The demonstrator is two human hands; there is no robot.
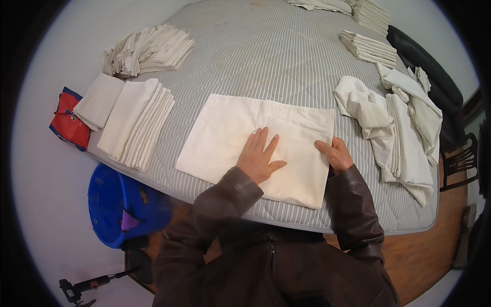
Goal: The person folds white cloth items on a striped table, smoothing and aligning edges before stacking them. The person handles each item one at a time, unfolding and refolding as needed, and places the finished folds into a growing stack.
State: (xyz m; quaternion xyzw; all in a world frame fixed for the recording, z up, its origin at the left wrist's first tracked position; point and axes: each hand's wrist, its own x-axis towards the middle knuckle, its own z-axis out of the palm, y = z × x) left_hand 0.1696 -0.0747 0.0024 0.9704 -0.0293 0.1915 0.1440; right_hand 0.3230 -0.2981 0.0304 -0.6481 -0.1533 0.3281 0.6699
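Note:
A cream-white cloth (215, 130), shaped like a pillowcase or flat bag, lies spread out on a striped mattress (245, 65) in front of me. Flat on the middle of it rests my left hand (260, 157), palm down with the fingers apart and the thumb out to the right. My right hand (336, 153) grips the cloth's right edge, thumb on top and the fingers underneath, partly hidden. Faint creases run across the upper right of the cloth.
Left of the cloth stand folded cloth stacks (134, 122), a bunched pile (149, 50) and a red packet (71, 119). Crumpled cloths (399, 126) lie at right, with folded stacks (368, 48) beyond. A blue bin (126, 207) stands below the mattress's left edge; a dark chair (460, 163) is at right.

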